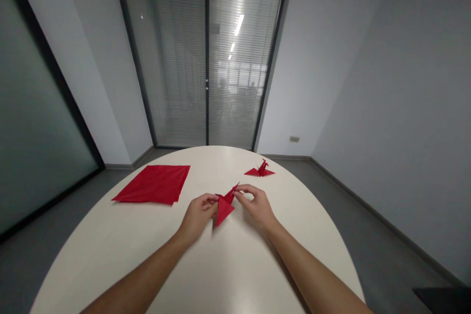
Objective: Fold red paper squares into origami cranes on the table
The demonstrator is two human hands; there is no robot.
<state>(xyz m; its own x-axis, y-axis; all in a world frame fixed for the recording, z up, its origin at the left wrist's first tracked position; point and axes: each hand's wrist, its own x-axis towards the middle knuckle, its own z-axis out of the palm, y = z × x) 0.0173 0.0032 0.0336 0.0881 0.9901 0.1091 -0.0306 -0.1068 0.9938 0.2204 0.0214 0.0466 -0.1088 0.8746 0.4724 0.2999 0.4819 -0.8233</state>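
Between my two hands is a red origami crane (pixel 225 208), held just above the table with one wing pointing down toward me. My left hand (pixel 200 213) is closed on its left side, the fingertips partly hidden behind the paper. On the other side, my right hand (pixel 255 202) pinches the narrow pointed end at the upper right between thumb and index finger. A second red origami crane (pixel 262 170) stands with its wings spread farther back on the table, beyond my right hand.
A stack of red paper sheets (pixel 152 184) lies at the left on the round white table (pixel 221 274). Behind the table are a glass door with blinds (pixel 235 108) and pale walls. A dark object (pixel 443 299) shows at the lower right corner.
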